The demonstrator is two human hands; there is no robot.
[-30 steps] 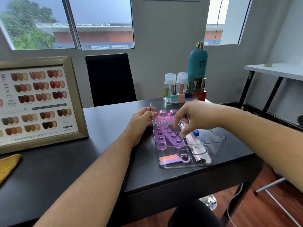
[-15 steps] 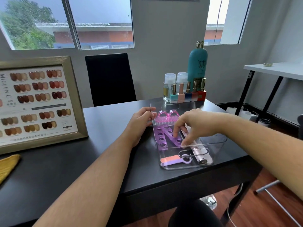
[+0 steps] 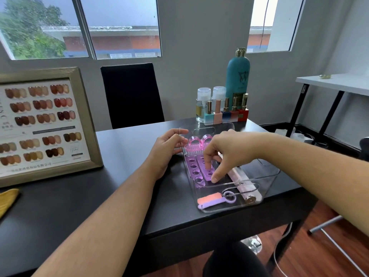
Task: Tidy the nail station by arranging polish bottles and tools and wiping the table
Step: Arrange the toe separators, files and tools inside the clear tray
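R grip [image 3: 233, 150] lower, on 2 translucent purple separators [image 3: 193, 166]

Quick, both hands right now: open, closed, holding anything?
Left hand: pinching a thin metal tool beside the clear tray.
Right hand: fingertips on the purple toe separator in the tray; grip cannot be told.

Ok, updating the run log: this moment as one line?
step: arranging tools | left hand: grips tray rim | right hand: pinches purple toe separator in tray
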